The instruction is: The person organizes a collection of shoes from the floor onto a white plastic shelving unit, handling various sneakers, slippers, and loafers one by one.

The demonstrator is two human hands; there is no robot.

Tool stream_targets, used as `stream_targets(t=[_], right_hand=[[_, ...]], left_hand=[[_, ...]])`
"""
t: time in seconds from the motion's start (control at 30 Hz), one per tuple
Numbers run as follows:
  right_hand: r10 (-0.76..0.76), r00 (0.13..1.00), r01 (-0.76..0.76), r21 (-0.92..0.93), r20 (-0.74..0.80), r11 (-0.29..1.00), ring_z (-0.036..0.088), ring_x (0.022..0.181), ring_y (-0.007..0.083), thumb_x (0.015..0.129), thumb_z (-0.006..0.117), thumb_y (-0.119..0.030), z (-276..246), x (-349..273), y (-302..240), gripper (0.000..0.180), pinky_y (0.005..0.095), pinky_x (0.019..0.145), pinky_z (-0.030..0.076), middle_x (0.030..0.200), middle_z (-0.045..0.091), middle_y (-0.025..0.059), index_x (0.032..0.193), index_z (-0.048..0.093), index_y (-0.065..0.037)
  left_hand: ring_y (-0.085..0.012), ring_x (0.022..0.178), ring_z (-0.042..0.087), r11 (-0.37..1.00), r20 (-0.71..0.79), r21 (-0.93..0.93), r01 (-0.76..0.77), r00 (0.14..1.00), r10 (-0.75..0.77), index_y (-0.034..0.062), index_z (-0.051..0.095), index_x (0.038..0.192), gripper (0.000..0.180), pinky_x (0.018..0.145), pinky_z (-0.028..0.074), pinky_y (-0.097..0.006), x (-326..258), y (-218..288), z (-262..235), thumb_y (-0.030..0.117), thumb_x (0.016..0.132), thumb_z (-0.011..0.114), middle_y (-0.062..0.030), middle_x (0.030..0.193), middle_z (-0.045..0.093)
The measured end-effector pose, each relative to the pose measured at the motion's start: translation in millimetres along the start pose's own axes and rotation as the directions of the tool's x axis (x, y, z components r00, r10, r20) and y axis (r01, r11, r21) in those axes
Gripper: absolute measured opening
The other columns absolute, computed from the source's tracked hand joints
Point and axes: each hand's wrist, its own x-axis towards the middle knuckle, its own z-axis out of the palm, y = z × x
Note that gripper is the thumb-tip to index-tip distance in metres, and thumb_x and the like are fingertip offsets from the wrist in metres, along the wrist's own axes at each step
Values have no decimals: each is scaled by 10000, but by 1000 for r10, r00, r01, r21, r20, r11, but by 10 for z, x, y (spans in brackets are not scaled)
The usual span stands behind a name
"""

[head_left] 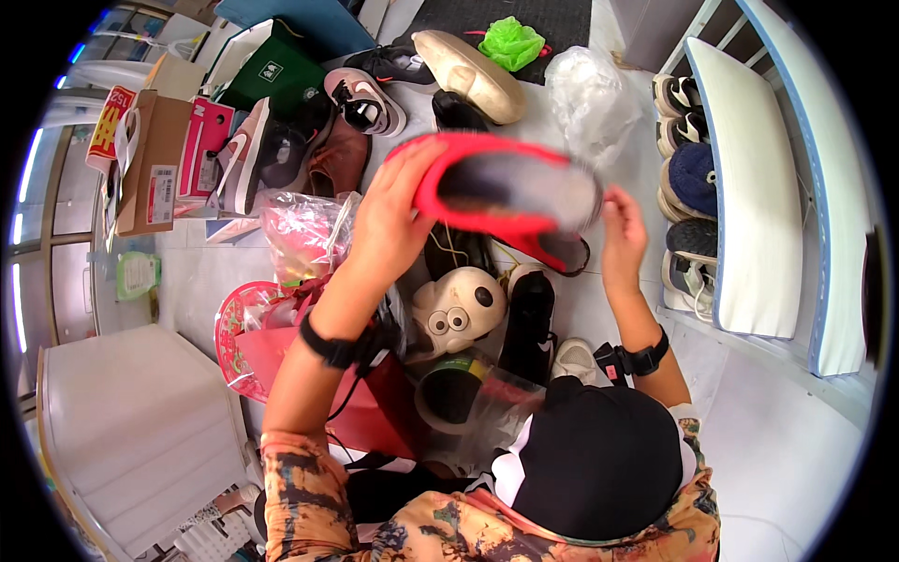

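A red slipper [478, 187] with a grey insole is held up above the floor, smeared by motion. My left hand [398, 201] grips its left end, thumb below and fingers over the top. At the grey right end, my right hand [626, 234] has its fingers curled against the rim. Partly hidden underneath is a second red slipper [569, 251]. Closer to me lie a cream slipper with a cartoon dog face [461, 309] and a black shoe with a white sole [530, 323]. Both wrists wear black straps.
Sneakers, boots and shoeboxes, including a brown box [154, 169], crowd the left. A white plastic bag [588, 98] and a green bag [512, 44] lie at the back. The white shoe rack [758, 206] stands right. A red bag [365, 412] is near me, beside a white cabinet [140, 431].
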Motion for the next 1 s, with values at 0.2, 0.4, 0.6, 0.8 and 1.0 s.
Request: stream_targets(t=[0.2,0.4,0.6,0.8,1.0], right_hand=[[-205,978,199,-127,-34,972,548,873,127,862,533,-11,71,-193,-249,268,266,788,460,962,566,66,1128,520,11],[-228,878,464,-626,421,627,444,1125,366,658,634,5,39,-214,134,707,449,980,344,1242,448,209,1308,358,-16],[-72,926,350,-772,371,530,460,1081,367,644,635,-45,251,68,415,708,442,931,365,1157,481,190,1285,339,10],[-145,927,360,-707,347,609,543,832,362,648,583,-8,397,164,398,365,437,724,455,835,576,173,1004,499,-12],[-483,771,634,-576,416,516,540,858,345,650,583,5,309,273,-1055,279,413,751,443,870,571,137,923,546,-34]], left_hand=[[-270,1133,474,956,153,229,-185,976,153,121,502,1230,559,1007,329,-453,384,-237,1000,14,692,608,-105,1195,509],[-294,1257,377,978,276,141,-154,955,111,122,430,1294,598,1034,282,-506,297,-243,1348,42,731,617,-119,1318,442],[-349,1161,455,998,288,60,-21,958,2,58,478,1216,541,996,355,-474,-191,-189,644,30,704,650,-160,1252,479],[-340,1106,504,983,452,155,-98,892,17,37,552,1110,457,962,402,-442,-792,122,-577,23,667,666,-157,1185,530],[-323,999,577,936,125,213,281,942,-311,11,586,1048,350,842,472,-355,-1175,146,-1520,-76,709,596,-162,1108,578]])
